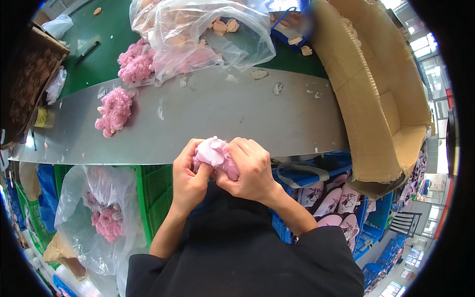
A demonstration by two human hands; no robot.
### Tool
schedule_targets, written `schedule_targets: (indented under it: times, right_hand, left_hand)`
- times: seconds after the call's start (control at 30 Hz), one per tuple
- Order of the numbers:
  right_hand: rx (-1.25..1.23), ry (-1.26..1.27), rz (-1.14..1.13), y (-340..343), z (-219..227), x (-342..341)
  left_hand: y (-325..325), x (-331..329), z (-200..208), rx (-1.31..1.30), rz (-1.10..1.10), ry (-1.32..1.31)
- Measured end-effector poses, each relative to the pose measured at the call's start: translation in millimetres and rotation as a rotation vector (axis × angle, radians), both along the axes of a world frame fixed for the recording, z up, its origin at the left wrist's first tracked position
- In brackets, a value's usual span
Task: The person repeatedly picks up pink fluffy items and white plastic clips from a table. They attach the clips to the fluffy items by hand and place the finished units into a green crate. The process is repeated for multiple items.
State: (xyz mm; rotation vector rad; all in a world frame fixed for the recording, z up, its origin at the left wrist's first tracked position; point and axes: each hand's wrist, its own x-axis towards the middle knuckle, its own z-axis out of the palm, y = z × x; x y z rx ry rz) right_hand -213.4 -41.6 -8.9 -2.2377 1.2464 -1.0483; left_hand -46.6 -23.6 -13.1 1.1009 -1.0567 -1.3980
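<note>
Close to my body, just off the near edge of the metal-topped bench [217,109], both hands grip one small pink fabric piece [213,152] with a pale, mesh-like patch facing up. My left hand [190,173] is closed on its left side, thumb pressed against it. From the right, my right hand [251,168] wraps its fingers and thumb around the same piece. Part of it is hidden under my fingers. On the bench to the left lies a fluffy pink curly plush piece [115,111]. Beyond it sits another pink plush piece [136,60], touching a clear plastic bag [198,37].
At right stands a large open cardboard box [368,94]. Below it, a blue crate [366,237] holds pink printed slippers [330,200]. Lower left, a green crate [154,195] adjoins a plastic bag [74,218] with pink plush inside. A pen [86,52] lies on the green surface.
</note>
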Motion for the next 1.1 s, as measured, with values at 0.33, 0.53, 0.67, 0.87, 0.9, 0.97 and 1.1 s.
schedule_targets:
  times: [0.33, 0.53, 0.67, 0.87, 0.9, 0.97, 1.1]
  right_hand:
    - [0.223, -0.139, 0.152, -11.9, 9.0, -4.5]
    - [0.223, -0.102, 0.183, -9.9, 8.6, 2.7]
    - [0.143, -0.075, 0.144, -8.6, 1.6, 5.1]
    - [0.033, -0.028, 0.132, -7.9, 1.2, 0.6]
    - [0.010, -0.029, 0.130, -8.6, 1.3, 0.4]
    - [-0.025, -0.043, 0.129, -8.8, -0.2, -0.4]
    - [-0.072, -0.074, 0.140, -8.8, -1.9, -0.9]
  left_hand:
    - [0.7, 19.0, -1.0, -0.028, -0.172, 0.145]
    - [5.6, 26.6, 0.9, -0.007, -0.141, 0.108]
    - [7.5, 22.4, 2.4, 0.030, -0.079, 0.034]
    - [5.3, 31.0, -2.7, -0.065, -0.160, 0.015]
    - [5.5, 31.4, -2.7, -0.084, -0.171, -0.015]
    - [5.4, 31.1, -1.4, -0.133, -0.180, -0.073]
    - [1.6, 30.9, -3.6, -0.291, -0.164, -0.043]
